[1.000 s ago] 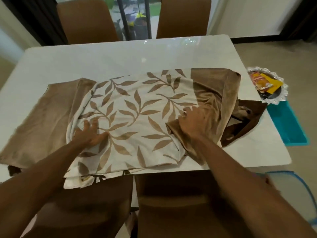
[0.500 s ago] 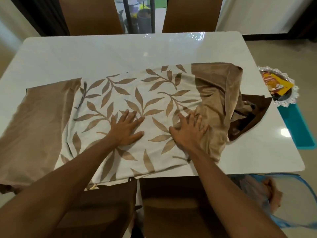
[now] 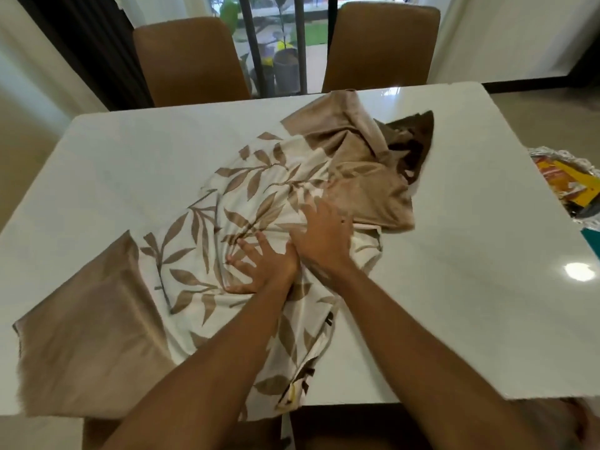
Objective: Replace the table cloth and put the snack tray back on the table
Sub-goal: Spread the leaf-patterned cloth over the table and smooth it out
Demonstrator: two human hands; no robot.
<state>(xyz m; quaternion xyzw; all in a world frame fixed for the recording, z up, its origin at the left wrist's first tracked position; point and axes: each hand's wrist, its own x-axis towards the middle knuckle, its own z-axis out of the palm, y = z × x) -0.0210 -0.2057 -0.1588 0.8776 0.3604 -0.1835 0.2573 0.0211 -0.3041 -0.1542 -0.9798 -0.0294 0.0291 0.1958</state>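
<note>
Since half a second ago the cloth has been shoved away from the near edge and bunched into a diagonal heap, and the two hands, then apart, have come together at its middle.

The white table fills most of the view, its right half bare and glossy. The cloth lies across its left and centre: a tan end hangs over the near-left edge, the leaf-print part is creased in folds that run toward the hands, and the other tan end is crumpled at the far right over a dark brown piece. Two brown chairs stand at the far side.

The left hand presses flat on the print, fingers spread wide. The right hand touches it, fingers stretched forward on the cloth, tips blurred. The tray, with yellow packets on it, sits off the table's right edge.
</note>
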